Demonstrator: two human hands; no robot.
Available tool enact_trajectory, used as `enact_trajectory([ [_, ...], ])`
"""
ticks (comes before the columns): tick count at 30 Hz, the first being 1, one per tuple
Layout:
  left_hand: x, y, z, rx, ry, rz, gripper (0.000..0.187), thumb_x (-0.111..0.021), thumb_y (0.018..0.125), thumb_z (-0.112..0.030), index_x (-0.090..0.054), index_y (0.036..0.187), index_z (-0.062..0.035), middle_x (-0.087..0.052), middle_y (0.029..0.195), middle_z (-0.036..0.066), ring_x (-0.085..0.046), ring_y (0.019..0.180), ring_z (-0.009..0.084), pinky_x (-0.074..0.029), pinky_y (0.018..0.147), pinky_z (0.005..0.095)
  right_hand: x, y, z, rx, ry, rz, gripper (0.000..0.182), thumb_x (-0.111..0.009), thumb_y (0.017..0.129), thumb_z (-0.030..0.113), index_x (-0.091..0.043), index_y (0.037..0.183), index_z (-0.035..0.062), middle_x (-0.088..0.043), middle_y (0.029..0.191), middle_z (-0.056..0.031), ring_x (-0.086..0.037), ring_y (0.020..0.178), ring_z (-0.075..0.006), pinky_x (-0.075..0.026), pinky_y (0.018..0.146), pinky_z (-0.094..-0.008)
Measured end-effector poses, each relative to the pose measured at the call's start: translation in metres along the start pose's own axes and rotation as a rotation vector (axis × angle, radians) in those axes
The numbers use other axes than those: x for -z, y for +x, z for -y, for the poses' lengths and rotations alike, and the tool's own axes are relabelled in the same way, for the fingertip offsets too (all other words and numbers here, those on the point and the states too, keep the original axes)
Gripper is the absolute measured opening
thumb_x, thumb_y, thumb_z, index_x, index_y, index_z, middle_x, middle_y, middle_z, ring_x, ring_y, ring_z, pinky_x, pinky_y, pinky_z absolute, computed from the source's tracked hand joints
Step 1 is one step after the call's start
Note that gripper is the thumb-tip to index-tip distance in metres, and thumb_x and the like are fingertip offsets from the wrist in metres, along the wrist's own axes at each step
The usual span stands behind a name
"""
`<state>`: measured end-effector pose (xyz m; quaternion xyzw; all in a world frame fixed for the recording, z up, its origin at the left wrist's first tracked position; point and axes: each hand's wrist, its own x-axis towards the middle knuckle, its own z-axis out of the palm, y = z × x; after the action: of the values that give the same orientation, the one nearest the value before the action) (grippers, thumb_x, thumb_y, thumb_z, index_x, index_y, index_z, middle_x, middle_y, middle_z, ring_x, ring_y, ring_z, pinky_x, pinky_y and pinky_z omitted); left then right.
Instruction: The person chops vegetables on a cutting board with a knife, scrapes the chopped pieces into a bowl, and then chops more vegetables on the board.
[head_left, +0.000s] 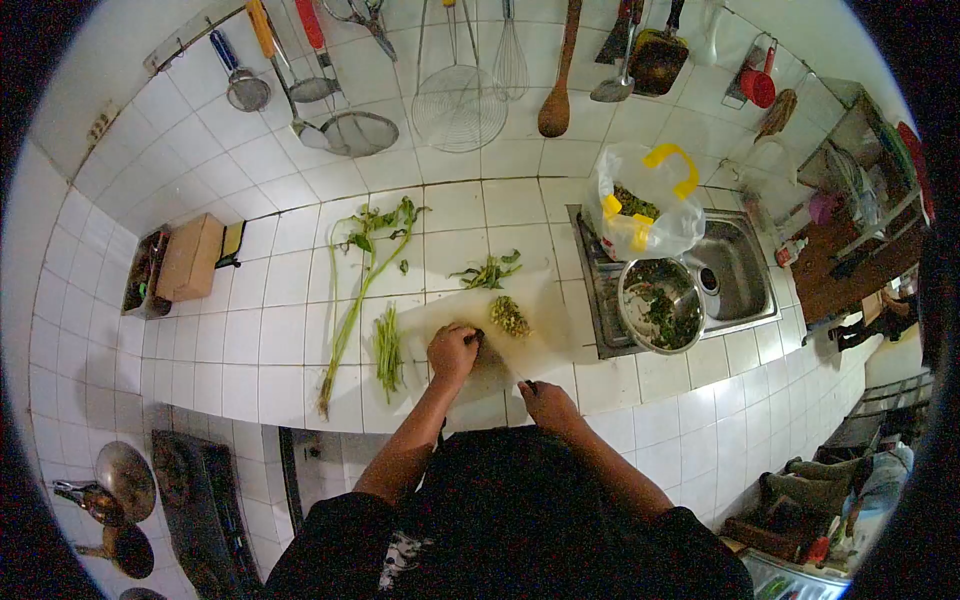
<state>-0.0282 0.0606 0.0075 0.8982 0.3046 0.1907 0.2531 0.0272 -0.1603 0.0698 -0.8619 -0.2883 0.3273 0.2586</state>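
My right hand (550,404) is closed round the black handle of a knife (532,387) at the front of a pale cutting board (553,318). The knife's blade points up and left over the board and shows only faintly. Over the board's left part, my left hand (453,352) is closed, with something small and dark at its fingertips that I cannot make out. Just beyond the hands lies a heap of chopped green stems (509,317). Some leafy greens (489,271) rest behind that heap. Left of my left hand is a bunch of cut stems (388,352).
Long leafy stalks with roots (352,312) lie on the white tiled counter (281,336). To the right, a steel bowl of chopped greens (662,306) and a plastic bag (655,205) stand by the sink (748,285). Strainers and a wooden spoon (555,112) hang behind.
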Motion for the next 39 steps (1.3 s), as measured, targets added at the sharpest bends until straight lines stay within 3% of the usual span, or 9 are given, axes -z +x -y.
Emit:
enact_trajectory([
  [5, 0.004, 0.002, -0.001, 0.021, 0.000, 0.011, 0.018, -0.073, 0.070, -0.019, -0.074, 0.087, -0.0133, -0.069, 0.092, 0.006, -0.064, 0.091, 0.0270, -0.052, 0.078, 0.0401, 0.006, 0.013, 0.017, 0.137, -0.133, -0.005, 0.057, -0.034, 0.099, 0.046, -0.064, 0.093, -0.0022, -0.064, 0.089, -0.0291, -0.060, 0.087, -0.0482, -0.048, 0.080, -0.0538],
  [11, 0.005, 0.001, -0.006, 0.041, -0.024, 0.050, 0.020, -0.072, 0.071, -0.020, -0.074, 0.089, -0.0124, -0.069, 0.094, 0.008, -0.064, 0.091, 0.0286, -0.052, 0.080, 0.0401, 0.013, -0.011, 0.003, -0.149, -0.137, 0.023, 0.059, -0.035, 0.098, 0.049, -0.064, 0.094, -0.0020, -0.065, 0.092, -0.0274, -0.060, 0.091, -0.0473, -0.047, 0.082, -0.0550],
  [23, -0.005, -0.002, 0.002, 0.076, -0.001, 0.021, 0.018, -0.072, 0.070, -0.018, -0.074, 0.087, -0.0124, -0.069, 0.092, 0.007, -0.063, 0.090, 0.0289, -0.052, 0.078, 0.0402, -0.002, -0.002, -0.012, -0.013, -0.070, 0.048, 0.059, -0.033, 0.099, 0.046, -0.063, 0.091, -0.0046, -0.064, 0.089, -0.0304, -0.060, 0.088, -0.0482, -0.046, 0.082, -0.0554],
  [27, -0.002, -0.003, -0.001, 0.038, 0.032, -0.024, 0.018, -0.072, 0.069, -0.017, -0.074, 0.086, -0.0131, -0.069, 0.092, 0.007, -0.063, 0.090, 0.0286, -0.052, 0.080, 0.0398, -0.003, 0.012, -0.004, -0.012, -0.102, 0.031, 0.059, -0.034, 0.099, 0.046, -0.064, 0.091, -0.0044, -0.064, 0.088, -0.0295, -0.061, 0.087, -0.0472, -0.048, 0.081, -0.0544],
  [29, 0.002, -0.004, -0.008, 0.047, 0.048, -0.023, 0.019, -0.072, 0.069, -0.017, -0.074, 0.087, -0.0132, -0.069, 0.092, 0.008, -0.063, 0.091, 0.0284, -0.051, 0.080, 0.0399, 0.002, 0.013, 0.006, -0.051, -0.122, 0.042, 0.058, -0.034, 0.098, 0.050, -0.065, 0.092, 0.0007, -0.066, 0.092, -0.0263, -0.062, 0.090, -0.0451, -0.049, 0.080, -0.0544],
  [34, 0.006, -0.003, -0.011, 0.133, 0.038, 0.045, 0.020, -0.071, 0.070, -0.018, -0.073, 0.089, -0.0118, -0.070, 0.094, 0.010, -0.064, 0.090, 0.0298, -0.052, 0.080, 0.0409, 0.001, 0.020, 0.002, 0.029, -0.141, 0.041, 0.055, -0.035, 0.098, 0.046, -0.064, 0.092, 0.0001, -0.066, 0.090, -0.0263, -0.063, 0.088, -0.0447, -0.049, 0.080, -0.0546],
  [37, 0.001, 0.000, -0.009, 0.125, 0.065, 0.060, 0.022, -0.071, 0.070, -0.020, -0.073, 0.090, -0.0124, -0.070, 0.095, 0.011, -0.065, 0.088, 0.0303, -0.052, 0.080, 0.0412, 0.007, 0.025, 0.010, -0.003, -0.175, 0.021, 0.052, -0.035, 0.098, 0.044, -0.064, 0.094, 0.0010, -0.066, 0.089, -0.0256, -0.063, 0.086, -0.0447, -0.050, 0.079, -0.0549],
  [39, -0.001, -0.002, -0.004, 0.136, 0.034, 0.043, 0.022, -0.071, 0.070, -0.021, -0.073, 0.090, -0.0122, -0.070, 0.094, 0.011, -0.065, 0.088, 0.0303, -0.052, 0.080, 0.0414, 0.014, 0.022, 0.016, 0.085, -0.156, 0.068, 0.057, -0.035, 0.098, 0.049, -0.064, 0.099, -0.0007, -0.065, 0.095, -0.0276, -0.061, 0.093, -0.0451, -0.048, 0.083, -0.0525],
])
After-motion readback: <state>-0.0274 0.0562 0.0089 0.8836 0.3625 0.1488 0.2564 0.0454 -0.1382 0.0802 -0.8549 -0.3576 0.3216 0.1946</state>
